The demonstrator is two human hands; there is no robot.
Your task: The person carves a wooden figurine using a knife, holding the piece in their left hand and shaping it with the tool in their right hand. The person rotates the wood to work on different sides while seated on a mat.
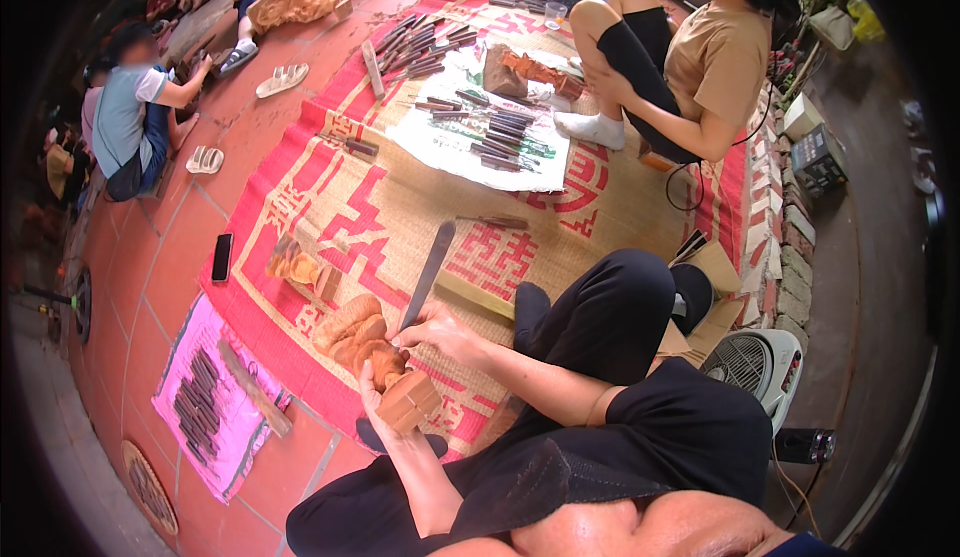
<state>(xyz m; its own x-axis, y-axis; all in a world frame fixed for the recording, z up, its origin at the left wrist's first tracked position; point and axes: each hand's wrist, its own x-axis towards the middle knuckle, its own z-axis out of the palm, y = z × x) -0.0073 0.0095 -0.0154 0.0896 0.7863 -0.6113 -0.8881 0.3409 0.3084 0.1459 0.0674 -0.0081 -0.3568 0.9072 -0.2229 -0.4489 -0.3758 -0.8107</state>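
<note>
My left hand [374, 399] is wrapped round the lower part of a reddish-brown wood carving [352, 335]. The carving has rounded, twisting forms and a squared block for a base. It is tilted over the mat in front of my legs. In my right hand [442, 335] is a long, flat, dark file [430, 272], its free end pointing up and away. The fingers of that hand are closed at the carving's side, where they hide the file's other end. Just beyond lies another small carving [302, 269] on the mat.
A patterned red-and-straw mat [420, 197] covers the floor. Carving tools lie on a white cloth [425, 152] ahead and a pink cloth [240, 457] at left. A phone [222, 258] lies near the mat's edge. A seated person [715, 67] is far right; a fan [750, 367] stands right.
</note>
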